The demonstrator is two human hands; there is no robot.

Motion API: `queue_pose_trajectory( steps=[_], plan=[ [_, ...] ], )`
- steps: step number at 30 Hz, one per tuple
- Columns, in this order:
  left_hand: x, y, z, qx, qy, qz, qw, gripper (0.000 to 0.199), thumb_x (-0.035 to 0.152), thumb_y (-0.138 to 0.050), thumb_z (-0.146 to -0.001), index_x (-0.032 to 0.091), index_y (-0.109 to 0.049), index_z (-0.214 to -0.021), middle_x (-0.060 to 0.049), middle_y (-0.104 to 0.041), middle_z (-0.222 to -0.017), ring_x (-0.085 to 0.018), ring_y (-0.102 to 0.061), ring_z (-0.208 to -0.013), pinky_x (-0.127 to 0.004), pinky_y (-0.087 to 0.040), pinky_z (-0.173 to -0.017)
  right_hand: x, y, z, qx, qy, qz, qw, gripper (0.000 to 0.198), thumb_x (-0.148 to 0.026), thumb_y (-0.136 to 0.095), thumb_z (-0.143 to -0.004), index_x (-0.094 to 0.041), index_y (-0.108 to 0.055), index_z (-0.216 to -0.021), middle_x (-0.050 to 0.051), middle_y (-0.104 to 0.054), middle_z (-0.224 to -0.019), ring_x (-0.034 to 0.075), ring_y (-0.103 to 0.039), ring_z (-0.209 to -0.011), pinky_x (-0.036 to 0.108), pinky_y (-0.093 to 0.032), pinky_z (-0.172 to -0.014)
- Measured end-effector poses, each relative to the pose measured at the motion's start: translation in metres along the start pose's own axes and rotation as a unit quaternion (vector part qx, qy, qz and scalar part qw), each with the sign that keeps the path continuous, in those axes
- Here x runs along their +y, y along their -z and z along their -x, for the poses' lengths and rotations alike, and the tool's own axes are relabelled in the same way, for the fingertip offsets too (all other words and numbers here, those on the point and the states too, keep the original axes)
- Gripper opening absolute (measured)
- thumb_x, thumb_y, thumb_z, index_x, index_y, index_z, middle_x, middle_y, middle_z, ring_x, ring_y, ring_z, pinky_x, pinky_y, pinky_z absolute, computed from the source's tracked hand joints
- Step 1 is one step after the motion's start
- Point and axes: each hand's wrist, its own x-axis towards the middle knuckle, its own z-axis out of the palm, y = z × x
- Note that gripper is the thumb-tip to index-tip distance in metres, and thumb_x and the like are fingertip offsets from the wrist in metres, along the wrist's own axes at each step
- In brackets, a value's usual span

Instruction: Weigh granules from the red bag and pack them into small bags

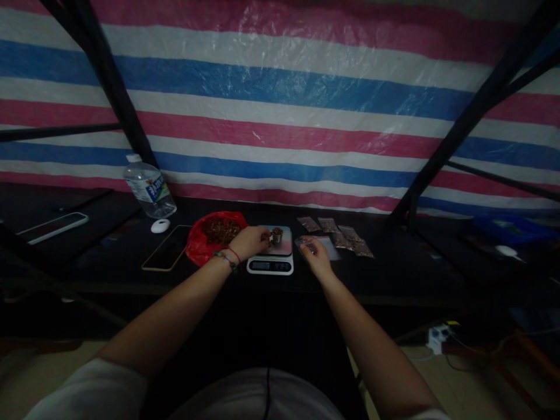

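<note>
Your left hand (250, 241) pinches the small metal cup (276, 235) standing on the scale (270, 263), apparently mid-weighing, while your right hand (315, 256) lies with fingers loosely spread on an empty clear bag (329, 247); the red bag (196, 242) of dried material and the filled packets (345, 235) crowd either side.

dark table (394, 274) bears scale (270, 263), red bag (196, 245), phone (166, 248), bottle (149, 188).

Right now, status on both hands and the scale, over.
Left hand at small metal cup on the scale. Right hand on clear bag beside it. Red bag of brown bits by left wrist; filled packets to the right.
</note>
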Motion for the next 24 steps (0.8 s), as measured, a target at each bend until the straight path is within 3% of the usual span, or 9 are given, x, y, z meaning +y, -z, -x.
queue_pose_trajectory(
  steps=[4, 7, 11, 13, 17, 21, 24],
  plan=[
    [-0.002, 0.002, 0.014, 0.035, -0.009, 0.082, 0.996, 0.024, 0.033, -0.050, -0.085, 0.019, -0.069, -0.089, -0.004, -0.070, -0.083, -0.017, -0.065, -0.075, -0.026, -0.048, -0.070, -0.008, 0.002, 0.001, 0.006, 0.032, 0.010, 0.999, 0.032, -0.039, -0.060, -0.079, -0.020, -0.063, -0.104, 0.007, -0.066, -0.096, 0.022, -0.061, -0.089, 0.038, -0.047, -0.084],
    [0.005, -0.002, 0.031, 0.053, -0.045, 0.162, 0.984, 0.028, 0.034, -0.057, -0.080, 0.017, -0.066, -0.102, -0.005, -0.069, -0.092, -0.017, -0.064, -0.081, -0.027, -0.050, -0.074, -0.027, -0.003, 0.006, 0.003, 0.093, 0.004, 0.996, 0.032, -0.039, -0.063, -0.079, -0.023, -0.064, -0.106, 0.007, -0.062, -0.106, 0.024, -0.055, -0.105, 0.043, -0.040, -0.097],
    [0.024, -0.011, 0.057, 0.056, -0.120, 0.202, 0.971, 0.063, 0.036, -0.075, -0.065, 0.017, -0.054, -0.121, -0.010, -0.062, -0.115, -0.024, -0.059, -0.104, -0.036, -0.047, -0.092, -0.061, -0.020, 0.020, -0.070, 0.130, -0.117, 0.982, 0.040, -0.046, -0.060, -0.081, -0.029, -0.060, -0.116, 0.007, -0.052, -0.124, 0.025, -0.044, -0.122, 0.045, -0.033, -0.105],
    [0.033, -0.014, 0.067, 0.068, -0.130, 0.230, 0.962, 0.070, 0.035, -0.078, -0.063, 0.018, -0.050, -0.124, -0.011, -0.059, -0.121, -0.026, -0.056, -0.109, -0.039, -0.044, -0.096, -0.075, -0.031, 0.030, -0.108, 0.113, -0.189, 0.969, 0.043, -0.049, -0.060, -0.081, -0.031, -0.058, -0.120, 0.005, -0.047, -0.131, 0.025, -0.039, -0.127, 0.045, -0.031, -0.107],
    [0.036, -0.018, 0.079, 0.099, -0.113, 0.286, 0.946, 0.054, 0.030, -0.072, -0.069, 0.018, -0.052, -0.118, -0.008, -0.061, -0.114, -0.023, -0.060, -0.103, -0.036, -0.048, -0.091, -0.089, -0.048, 0.049, -0.153, 0.046, -0.294, 0.943, 0.043, -0.051, -0.060, -0.080, -0.032, -0.059, -0.119, 0.003, -0.042, -0.137, 0.027, -0.036, -0.131, 0.047, -0.030, -0.108],
    [0.028, -0.022, 0.087, 0.096, -0.110, 0.333, 0.932, 0.056, 0.027, -0.070, -0.069, 0.018, -0.049, -0.121, -0.009, -0.061, -0.114, -0.023, -0.061, -0.101, -0.035, -0.049, -0.088, -0.093, -0.059, 0.062, -0.179, -0.001, -0.325, 0.929, 0.052, -0.050, -0.063, -0.078, -0.032, -0.053, -0.125, 0.003, -0.041, -0.140, 0.027, -0.033, -0.133, 0.048, -0.025, -0.111],
    [0.023, -0.023, 0.090, 0.085, -0.102, 0.354, 0.926, 0.053, 0.025, -0.067, -0.072, 0.017, -0.049, -0.121, -0.009, -0.062, -0.112, -0.022, -0.062, -0.099, -0.034, -0.050, -0.087, -0.095, -0.060, 0.063, -0.190, -0.015, -0.345, 0.919, 0.068, -0.050, -0.069, -0.073, -0.034, -0.042, -0.134, 0.003, -0.037, -0.144, 0.026, -0.035, -0.132, 0.047, -0.030, -0.109]
  ],
)
